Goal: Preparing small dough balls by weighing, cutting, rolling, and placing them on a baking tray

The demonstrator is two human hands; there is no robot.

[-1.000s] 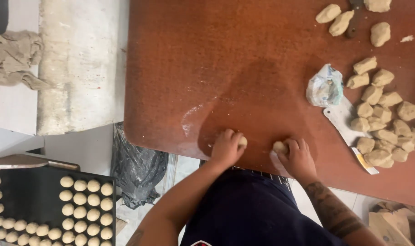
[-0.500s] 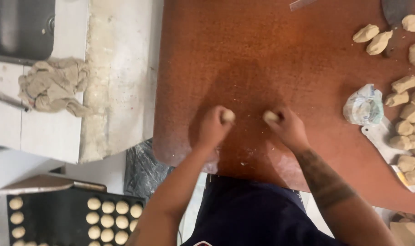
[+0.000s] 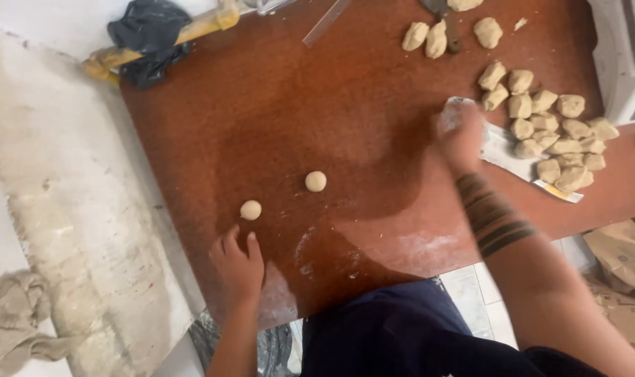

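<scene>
We are resting our left hand, fingers loose, below the lower dough ball; our right hand is reaching right-centre, grip blurred. The ball seems soft; cup it gently from above.

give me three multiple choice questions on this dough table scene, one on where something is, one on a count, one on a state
1. Where do the cut dough pieces lie?
A. On the table's right side
B. In front of the left hand
C. On the grey cloth

2. How many round dough balls lie near the left hand?
A. One
B. Two
C. Five

3. What is the right hand doing?
A. Resting in the lap
B. Gripping a rolling pin
C. Reaching out beside the cut dough pieces

Answers:
1. A, the pile sits on the right part of the brown table.
2. B, one ball lies just beyond the fingers and another ball lies farther out.
3. C, the arm stretches to the pile, the hand over a white scrap.
</scene>
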